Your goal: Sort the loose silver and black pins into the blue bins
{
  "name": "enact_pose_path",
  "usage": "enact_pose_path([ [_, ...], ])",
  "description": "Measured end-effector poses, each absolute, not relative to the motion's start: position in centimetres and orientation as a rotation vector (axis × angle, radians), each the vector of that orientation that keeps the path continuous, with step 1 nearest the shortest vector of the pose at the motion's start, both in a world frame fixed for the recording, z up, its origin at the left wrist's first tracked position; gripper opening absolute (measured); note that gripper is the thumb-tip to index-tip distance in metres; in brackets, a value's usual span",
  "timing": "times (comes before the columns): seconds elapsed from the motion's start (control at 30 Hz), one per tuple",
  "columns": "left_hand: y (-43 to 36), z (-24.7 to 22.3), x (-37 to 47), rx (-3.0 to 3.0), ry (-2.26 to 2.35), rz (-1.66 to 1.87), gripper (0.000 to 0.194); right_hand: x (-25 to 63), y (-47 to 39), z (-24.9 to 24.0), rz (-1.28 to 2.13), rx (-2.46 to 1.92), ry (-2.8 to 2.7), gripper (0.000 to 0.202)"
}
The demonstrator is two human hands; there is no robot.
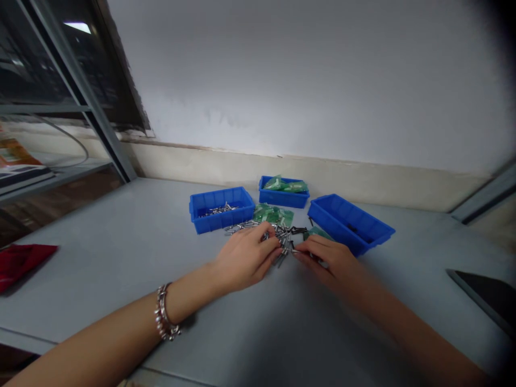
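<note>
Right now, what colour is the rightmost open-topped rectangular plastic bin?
That plastic bin is blue, best in the head view.

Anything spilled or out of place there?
Loose metal pieces lie heaped on the tabletop outside the blue bins, at the left hand and right hand; they look spilled, perhaps deliberately. The right blue bin sits askew to the wall.

We note dim, uneven lighting, a bright glare patch (78, 27) in the window (100, 64), a soft shadow on the tabletop (237, 330), and blackened right-hand corners.
</note>
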State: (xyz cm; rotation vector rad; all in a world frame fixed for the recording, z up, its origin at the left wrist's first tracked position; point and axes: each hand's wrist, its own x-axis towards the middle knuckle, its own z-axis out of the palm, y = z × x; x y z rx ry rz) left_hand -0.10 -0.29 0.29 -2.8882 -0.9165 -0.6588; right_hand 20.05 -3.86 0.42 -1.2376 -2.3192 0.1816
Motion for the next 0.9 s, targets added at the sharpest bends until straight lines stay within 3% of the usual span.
enact_pose_path([
  [0.9, -0.08, 0.36, -0.19, -2.910, -0.828, -0.707, 0.026, 20.08, -4.07, 0.59, 0.154, -1.230, -2.331, 0.017],
])
